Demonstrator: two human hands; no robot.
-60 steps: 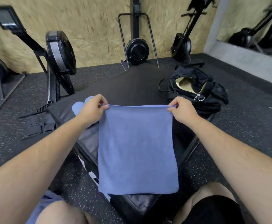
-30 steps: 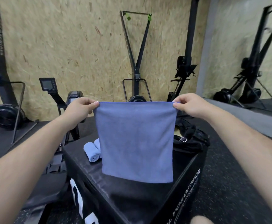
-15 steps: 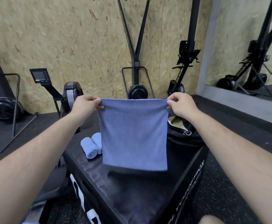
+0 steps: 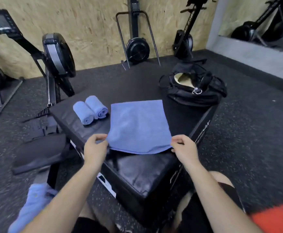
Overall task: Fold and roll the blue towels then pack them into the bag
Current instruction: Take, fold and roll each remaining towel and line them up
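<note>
Two-handed, pinching the near corners of the blue towel (image 4: 137,126): left hand (image 4: 95,147) gripping the left corner, right hand (image 4: 183,147) the right. Holding it spread flat on the black bench (image 4: 142,174), just right of two rolled towels (image 4: 90,111), near the open bag (image 4: 196,91) at far right.

Black padded box (image 4: 142,175) carries flat blue towel (image 4: 137,126), two rolled towels (image 4: 90,111), bag (image 4: 194,89).

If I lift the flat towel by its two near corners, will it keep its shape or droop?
Likely floppy: the flat towel sags along its near edge between the left hand and right hand pinching its corners. Probably light: fingertip pinches alone hold that edge off the black box.
</note>
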